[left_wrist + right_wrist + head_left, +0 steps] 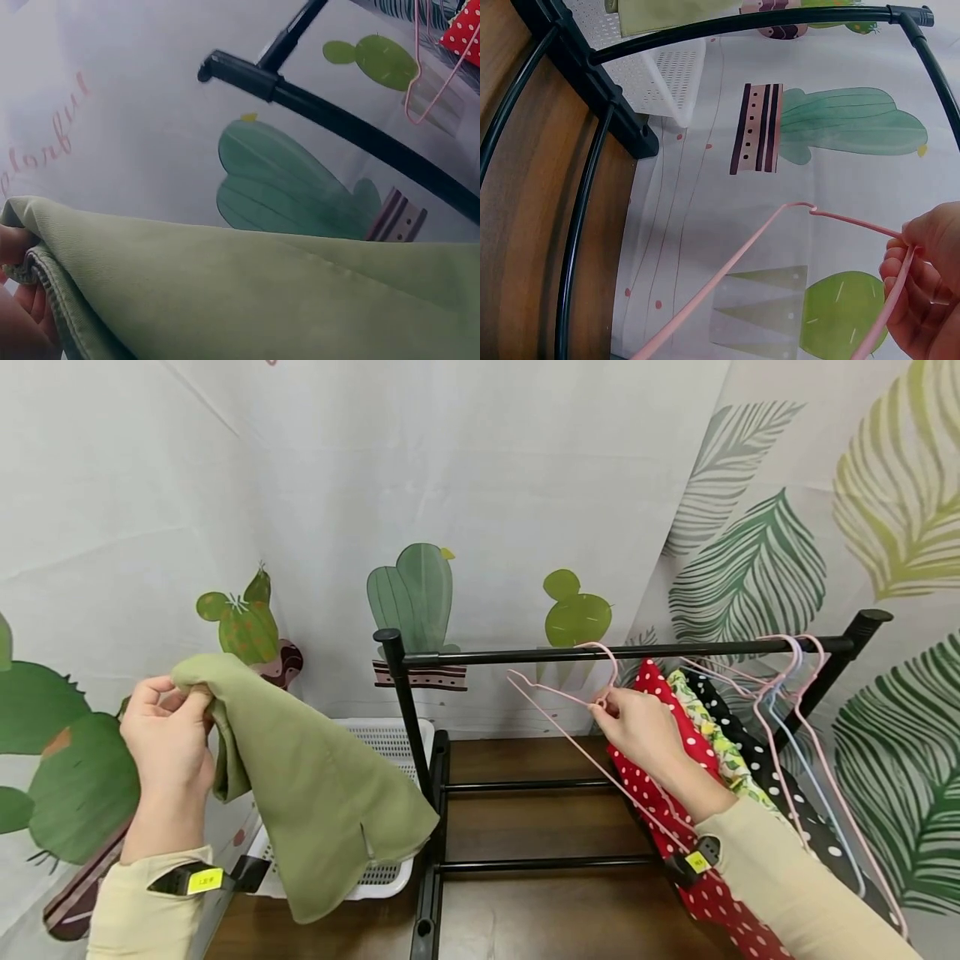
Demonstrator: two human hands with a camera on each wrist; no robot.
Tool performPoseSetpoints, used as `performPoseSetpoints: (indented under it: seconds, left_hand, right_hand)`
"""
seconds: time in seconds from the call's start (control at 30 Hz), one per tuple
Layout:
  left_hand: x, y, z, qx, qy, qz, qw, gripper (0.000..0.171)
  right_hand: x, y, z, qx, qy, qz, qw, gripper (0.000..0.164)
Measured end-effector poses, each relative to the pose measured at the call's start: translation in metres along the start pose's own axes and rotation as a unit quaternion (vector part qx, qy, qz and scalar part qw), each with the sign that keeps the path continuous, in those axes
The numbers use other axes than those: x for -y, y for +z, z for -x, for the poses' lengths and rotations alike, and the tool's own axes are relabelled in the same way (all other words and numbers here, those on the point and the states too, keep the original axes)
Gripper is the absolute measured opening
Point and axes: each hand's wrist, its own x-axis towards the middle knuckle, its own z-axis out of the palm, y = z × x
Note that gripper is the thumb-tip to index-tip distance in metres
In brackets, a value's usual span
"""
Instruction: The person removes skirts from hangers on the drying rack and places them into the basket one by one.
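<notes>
My left hand [167,739] pinches the top of an olive-green garment [307,777], which hangs down slanting to the right. A stitched, folded edge of the garment shows beside the fingers in the left wrist view; its exact kind I cannot tell. On the right, my right hand [645,731] pinches a pink wire hanger [855,222] just under its hook. That hook is at the black rail [510,655]; whether it bears on the rail I cannot tell. The hanger has no cloth on it, and its lower part runs down in front of a red polka-dot garment [723,902].
Beside the red garment hang a lemon-print garment [708,727] and a black dotted one [738,743]. Several pink and blue hangers crowd the rail's right end. A white perforated basket [390,881] stands left of the rack, partly behind the green garment. Below is a brown wooden surface [525,910].
</notes>
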Motion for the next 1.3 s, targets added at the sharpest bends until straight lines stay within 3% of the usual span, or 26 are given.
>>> performPoseSetpoints:
  seconds: [0.3, 0.7, 0.93, 1.3]
  left_hand:
    - [0.032, -0.017, -0.014, -0.024, -0.039, -0.016, 0.9988, 0.02]
    - [0.093, -0.036, -0.005, 0.002, -0.086, -0.105, 0.9907, 0.026]
    - [0.13, -0.056, 0.001, 0.03, -0.118, -0.232, 0.9651, 0.02]
    - [0.161, -0.084, 0.005, 0.067, -0.172, -0.332, 0.925, 0.018]
  right_hand:
    - [0.001, -0.001, 0.0, -0.002, 0.001, 0.002, 1.0, 0.019]
    - [0.003, 0.002, -0.001, -0.006, 0.003, 0.01, 1.0, 0.019]
    - [0.005, 0.005, -0.002, -0.001, 0.01, 0.009, 1.0, 0.021]
    - [0.015, 0.011, -0.01, -0.018, -0.004, 0.018, 1.0, 0.014]
